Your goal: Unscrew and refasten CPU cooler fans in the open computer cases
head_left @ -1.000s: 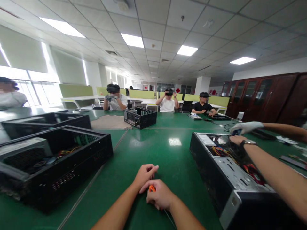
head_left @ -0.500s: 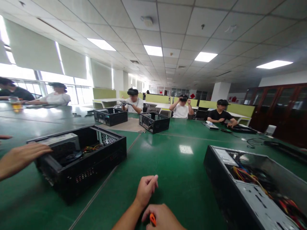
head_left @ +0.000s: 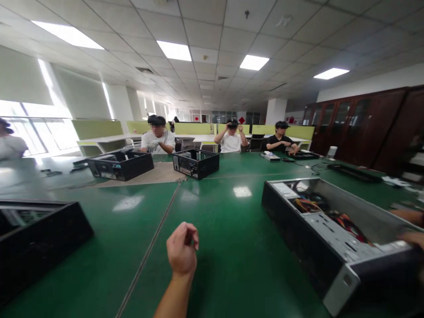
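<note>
My left hand point(head_left: 181, 251) is raised over the green table point(head_left: 228, 247), its fingers curled in and nothing visible in them. It touches no object. To its right lies a black computer case point(head_left: 298, 234) with its side off, showing a metal drive bay and bundles of coloured wires point(head_left: 347, 227). Another black case point(head_left: 43, 238) is partly cut off at the left edge. My right hand is out of view. Blurred hands point(head_left: 414, 238) at the right edge, by the near end of the open case, seem to be another person's.
Two more black cases point(head_left: 122, 165) point(head_left: 197, 164) stand across the table, by a brown mat point(head_left: 159, 173). Several people sit along the far side. A white power supply-like box point(head_left: 270, 156), a dark flat panel point(head_left: 354, 173) and cables point(head_left: 314, 168) lie at the far right.
The view has swung right. My right hand, holding a small orange item, has gone out of view. My left hand has lifted, fingers still curled. The co-worker's hand on the left case has left view.
</note>
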`<state>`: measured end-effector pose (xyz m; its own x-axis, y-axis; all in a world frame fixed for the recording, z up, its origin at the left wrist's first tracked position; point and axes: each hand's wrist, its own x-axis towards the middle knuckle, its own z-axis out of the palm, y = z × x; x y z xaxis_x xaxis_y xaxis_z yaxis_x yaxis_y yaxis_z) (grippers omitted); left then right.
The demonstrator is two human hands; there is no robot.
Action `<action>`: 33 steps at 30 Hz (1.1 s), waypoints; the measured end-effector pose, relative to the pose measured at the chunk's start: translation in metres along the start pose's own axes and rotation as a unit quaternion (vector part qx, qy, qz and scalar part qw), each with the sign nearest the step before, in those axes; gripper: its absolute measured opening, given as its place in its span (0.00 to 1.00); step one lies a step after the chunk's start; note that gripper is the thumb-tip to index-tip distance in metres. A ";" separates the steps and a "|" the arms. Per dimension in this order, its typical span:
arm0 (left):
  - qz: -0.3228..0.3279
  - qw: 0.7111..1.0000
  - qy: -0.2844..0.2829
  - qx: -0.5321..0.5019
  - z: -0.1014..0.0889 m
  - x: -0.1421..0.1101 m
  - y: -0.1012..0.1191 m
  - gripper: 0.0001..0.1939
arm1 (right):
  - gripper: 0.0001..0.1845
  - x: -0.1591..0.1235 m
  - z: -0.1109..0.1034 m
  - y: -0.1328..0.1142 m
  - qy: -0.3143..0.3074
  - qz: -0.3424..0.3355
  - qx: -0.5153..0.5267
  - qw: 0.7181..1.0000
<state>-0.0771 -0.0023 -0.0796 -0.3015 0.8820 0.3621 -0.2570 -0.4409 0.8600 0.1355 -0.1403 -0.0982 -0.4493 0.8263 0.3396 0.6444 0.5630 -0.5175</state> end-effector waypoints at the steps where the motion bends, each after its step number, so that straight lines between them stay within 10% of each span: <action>1: 0.011 1.000 -0.026 -0.001 0.002 -0.001 0.014 0.19 | 0.27 -0.017 -0.030 0.014 0.028 0.010 -0.003 1.000; 6: 0.074 0.950 -0.253 0.168 0.031 -0.031 0.089 0.12 | 0.21 -0.065 -0.142 0.095 0.350 0.022 -0.019 0.936; 11: 0.193 0.803 -0.355 0.438 0.069 -0.076 0.127 0.11 | 0.19 -0.051 -0.125 0.127 0.332 0.031 0.024 0.943; 18: 0.232 0.666 -0.430 0.564 0.146 -0.089 0.073 0.28 | 0.13 -0.079 -0.179 0.150 0.380 0.040 0.170 0.909; 21: 0.199 0.606 -0.449 0.626 0.165 -0.079 0.048 0.34 | 0.13 -0.083 -0.165 0.124 0.329 0.015 0.238 0.914; 26: 0.202 0.582 -0.481 0.624 0.157 -0.068 0.043 0.27 | 0.19 -0.093 -0.127 0.064 0.280 0.005 0.317 0.906; 33: 0.174 0.616 -0.529 0.557 0.090 -0.036 0.077 0.23 | 0.19 -0.067 -0.179 0.049 0.471 0.067 0.220 0.852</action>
<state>-0.0034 -0.0532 0.0056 0.7582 0.6410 0.1191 0.6215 -0.7658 0.1651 0.3079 -0.1655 -0.0060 0.4389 0.6435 0.6271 0.2643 0.5746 -0.7746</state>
